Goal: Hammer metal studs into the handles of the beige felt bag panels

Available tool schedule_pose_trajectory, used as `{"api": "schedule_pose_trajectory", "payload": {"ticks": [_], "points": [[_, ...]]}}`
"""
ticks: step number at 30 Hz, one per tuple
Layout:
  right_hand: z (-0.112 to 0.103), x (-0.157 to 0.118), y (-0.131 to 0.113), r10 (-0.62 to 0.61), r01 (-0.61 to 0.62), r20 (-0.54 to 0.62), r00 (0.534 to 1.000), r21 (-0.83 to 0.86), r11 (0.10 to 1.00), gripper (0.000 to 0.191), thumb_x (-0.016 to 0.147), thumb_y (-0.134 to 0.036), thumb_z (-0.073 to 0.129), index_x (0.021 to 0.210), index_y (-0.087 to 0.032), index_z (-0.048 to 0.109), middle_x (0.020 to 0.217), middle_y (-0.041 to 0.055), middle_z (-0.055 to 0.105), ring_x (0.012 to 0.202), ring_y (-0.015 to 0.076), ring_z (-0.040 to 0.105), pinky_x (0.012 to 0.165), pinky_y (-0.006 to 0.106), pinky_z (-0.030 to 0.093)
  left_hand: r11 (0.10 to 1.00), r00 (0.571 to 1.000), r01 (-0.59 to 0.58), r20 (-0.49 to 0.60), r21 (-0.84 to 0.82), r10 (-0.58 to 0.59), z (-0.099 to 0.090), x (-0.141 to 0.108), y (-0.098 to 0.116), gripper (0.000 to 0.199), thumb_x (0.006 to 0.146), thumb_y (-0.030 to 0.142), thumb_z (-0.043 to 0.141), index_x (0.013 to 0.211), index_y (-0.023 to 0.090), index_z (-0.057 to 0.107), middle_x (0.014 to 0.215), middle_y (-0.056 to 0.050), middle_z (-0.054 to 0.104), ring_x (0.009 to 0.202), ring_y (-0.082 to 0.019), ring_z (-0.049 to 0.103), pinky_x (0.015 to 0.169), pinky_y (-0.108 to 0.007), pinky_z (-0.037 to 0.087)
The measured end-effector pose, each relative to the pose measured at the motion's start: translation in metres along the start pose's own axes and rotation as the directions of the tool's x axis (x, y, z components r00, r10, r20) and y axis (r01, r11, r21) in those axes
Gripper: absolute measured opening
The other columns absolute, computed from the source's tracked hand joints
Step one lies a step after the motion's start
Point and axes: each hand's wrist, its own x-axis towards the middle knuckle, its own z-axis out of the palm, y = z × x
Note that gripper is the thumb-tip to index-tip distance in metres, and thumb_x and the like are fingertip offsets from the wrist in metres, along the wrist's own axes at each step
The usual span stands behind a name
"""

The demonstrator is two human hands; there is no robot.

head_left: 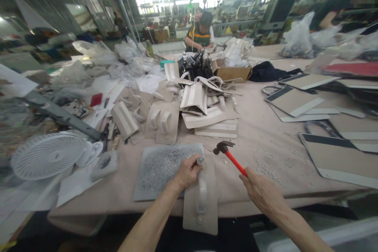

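Note:
My right hand point(254, 185) is wrapped round the red handle of a claw hammer point(234, 160), its head raised a little above the table. In my left hand point(188, 172) a short metal punch point(201, 160) stands upright, pinched between thumb and fingers. Its lower end is hidden. Below it lies a beige panel point(210, 204) with a plastic-wrapped handle point(202, 197), reaching past the table's front edge. The panel's far end rests by a grey, pitted board point(159, 169), which the left hand and forearm partly cover.
Beige panels with handles point(165, 122) are heaped behind the board. A white fan point(50, 155) stands at left beside a metal post point(59, 110). More trimmed panels point(333, 157) lie at right. A co-worker point(202, 33) sits across the table behind a cardboard box point(233, 74).

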Motion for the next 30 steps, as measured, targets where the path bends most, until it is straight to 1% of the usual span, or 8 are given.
{"api": "schedule_pose_trajectory", "payload": {"ticks": [3, 6, 9, 12, 17, 21, 24, 30], "points": [[0.014, 0.005, -0.012, -0.061, 0.056, -0.129, 0.990, -0.047, 0.997, 0.018, 0.095, -0.027, 0.043, 0.101, -0.017, 0.058, 0.090, 0.0120, 0.067, 0.076, 0.0251, 0.064, 0.063, 0.032, 0.041, 1.000, 1.000, -0.019, -0.003, 0.011, 0.019, 0.000, 0.000, -0.002, 0.011, 0.081, 0.019, 0.061, 0.088, 0.019, 0.068, 0.077, 0.000, 0.064, 0.073, -0.016, 0.057, 0.071, -0.026, 0.044], [0.024, -0.006, -0.050, -0.231, 0.252, -0.269, 0.935, 0.044, 0.967, 0.036, 0.096, -0.029, 0.044, 0.127, -0.014, 0.052, 0.120, 0.0186, 0.062, 0.104, 0.0298, 0.062, 0.085, 0.041, 0.047, 1.000, 1.000, -0.019, -0.021, -0.002, 0.019, 0.002, -0.001, -0.006, 0.010, 0.079, 0.019, 0.064, 0.088, 0.018, 0.068, 0.076, 0.000, 0.064, 0.072, -0.016, 0.057, 0.070, -0.025, 0.044], [0.036, -0.026, -0.098, -0.339, 0.352, -0.095, 0.936, 0.239, 0.905, 0.047, 0.096, -0.037, 0.045, 0.139, -0.016, 0.045, 0.122, 0.0159, 0.063, 0.102, 0.0277, 0.065, 0.086, 0.040, 0.050, 0.997, 0.997, 0.027, -0.066, -0.079, -0.032, 0.007, 0.000, -0.008, 0.015, 0.074, 0.018, 0.069, 0.089, 0.018, 0.069, 0.077, 0.000, 0.066, 0.073, -0.016, 0.059, 0.070, -0.025, 0.045], [0.051, -0.036, -0.131, -0.255, 0.214, 0.110, 0.961, 0.291, 0.932, 0.054, 0.095, -0.030, 0.042, 0.145, -0.010, 0.039, 0.127, 0.0200, 0.062, 0.098, 0.0292, 0.068, 0.083, 0.041, 0.052, 0.950, 0.969, 0.130, -0.166, -0.285, -0.183, 0.007, 0.004, -0.006, 0.022, 0.067, 0.021, 0.076, 0.087, 0.016, 0.069, 0.078, -0.001, 0.069, 0.072, -0.016, 0.062, 0.069, -0.025, 0.048], [0.053, -0.034, -0.133, -0.121, 0.050, 0.125, 0.985, 0.460, 0.886, 0.059, 0.093, -0.029, 0.041, 0.147, -0.006, 0.035, 0.119, 0.0204, 0.065, 0.107, 0.0298, 0.065, 0.092, 0.041, 0.048, 0.758, 0.809, 0.108, -0.387, -0.643, -0.444, -0.018, -0.007, 0.010, 0.031, 0.068, 0.036, 0.081, 0.086, 0.015, 0.066, 0.080, -0.004, 0.073, 0.076, -0.017, 0.069, 0.077, -0.028, 0.052], [0.049, -0.030, -0.114, -0.163, -0.007, 0.146, 0.976, 0.764, 0.645, 0.066, 0.084, -0.039, 0.055, 0.143, -0.013, 0.038, 0.110, 0.0106, 0.067, 0.092, 0.0233, 0.066, 0.085, 0.037, 0.051, 0.710, 0.864, 0.256, -0.174, -0.656, -0.472, -0.039, -0.041, 0.031, 0.032, 0.068, 0.036, 0.084, 0.086, 0.013, 0.071, 0.084, -0.008, 0.074, 0.079, -0.018, 0.068, 0.074, -0.027, 0.051], [0.053, -0.025, -0.102, -0.120, -0.059, 0.127, 0.985, 0.888, 0.456, 0.060, 0.087, -0.048, 0.051, 0.137, -0.016, 0.044, 0.109, 0.0079, 0.065, 0.077, 0.0181, 0.064, 0.075, 0.034, 0.053, 0.700, 0.891, 0.344, -0.016, -0.626, -0.453, -0.039, -0.066, 0.050, 0.032, 0.069, 0.035, 0.084, 0.089, 0.012, 0.074, 0.086, -0.008, 0.074, 0.078, -0.018, 0.066, 0.074, -0.026, 0.050], [0.055, -0.011, -0.096, 0.042, -0.173, 0.171, 0.984, 0.890, 0.421, 0.061, 0.085, -0.059, 0.047, 0.122, -0.011, 0.054, 0.070, 0.0020, 0.062, 0.062, 0.0196, 0.059, 0.059, 0.033, 0.050, 0.704, 0.904, 0.417, 0.187, -0.574, -0.383, 0.005, -0.080, 0.070, 0.029, 0.067, 0.023, 0.080, 0.094, 0.013, 0.076, 0.085, -0.004, 0.075, 0.080, -0.018, 0.066, 0.074, -0.025, 0.049]]}}
